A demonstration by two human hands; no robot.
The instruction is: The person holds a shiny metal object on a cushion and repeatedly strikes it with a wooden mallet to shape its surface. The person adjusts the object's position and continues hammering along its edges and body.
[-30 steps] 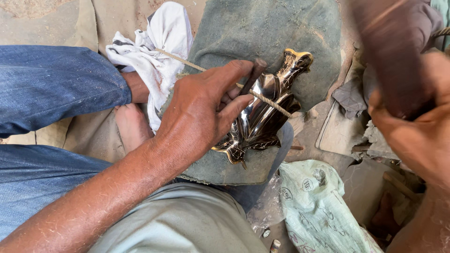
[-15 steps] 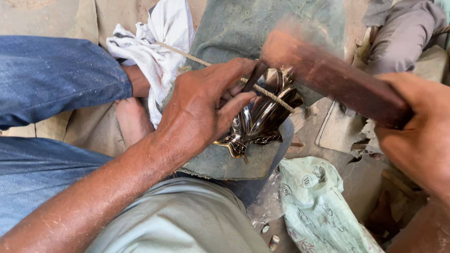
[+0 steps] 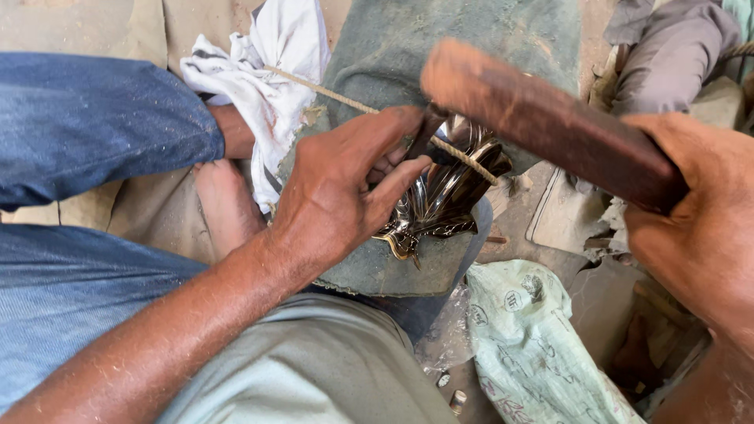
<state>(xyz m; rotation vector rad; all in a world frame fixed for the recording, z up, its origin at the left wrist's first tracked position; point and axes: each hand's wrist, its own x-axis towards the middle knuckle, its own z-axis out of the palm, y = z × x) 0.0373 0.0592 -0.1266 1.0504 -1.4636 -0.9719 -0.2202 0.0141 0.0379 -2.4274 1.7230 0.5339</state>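
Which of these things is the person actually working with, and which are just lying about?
In use: left hand holding a dark punch on the shiny embossed metal piece; right hand gripping the brown wooden mallet; grey pad.
Lying about: white rag; pale green printed sack.

Wooden mallet [image 3: 550, 118] over metal piece [image 3: 448, 196]

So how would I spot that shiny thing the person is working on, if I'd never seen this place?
Find the big grey-green padded block in the middle, in front of the person's knees. The left hand presses a dark punch onto the shiny embossed metal piece lying on top, under a taut cord. It is the only mirror-bright, ridged object among dull cloth and wood.
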